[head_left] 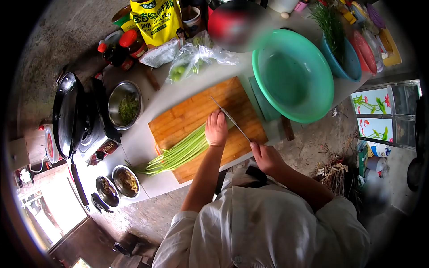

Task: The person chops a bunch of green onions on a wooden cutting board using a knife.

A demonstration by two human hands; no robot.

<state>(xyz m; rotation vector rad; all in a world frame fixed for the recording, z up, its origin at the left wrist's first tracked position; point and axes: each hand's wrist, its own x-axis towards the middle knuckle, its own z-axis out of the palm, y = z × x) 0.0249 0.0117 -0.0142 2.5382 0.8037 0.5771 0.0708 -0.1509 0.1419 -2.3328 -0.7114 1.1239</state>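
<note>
A bundle of long green stems (pixel 185 153) lies slantwise across the wooden cutting board (pixel 192 107), its far left ends spilling past the board's edge. My left hand (pixel 216 128) presses down on the bundle's right end, with its fingers closed together over the stems. In my right hand (pixel 267 157) is the handle of a kitchen knife (pixel 237 124), fingers wrapped round it. The blade, seen nearly edge-on, runs just right of my left fingertips. A short piece of stem end shows beside the blade. Whether the blade touches the stems I cannot tell.
Right of the board stands a large green basin (pixel 295 76), beside a blue basin (pixel 342 58) with leafy greens. At left are a steel bowl (pixel 125 105) of chopped greens, a wok (pixel 69 114) and two small bowls (pixel 126 182). A yellow seasoning bag (pixel 156 22) stands behind.
</note>
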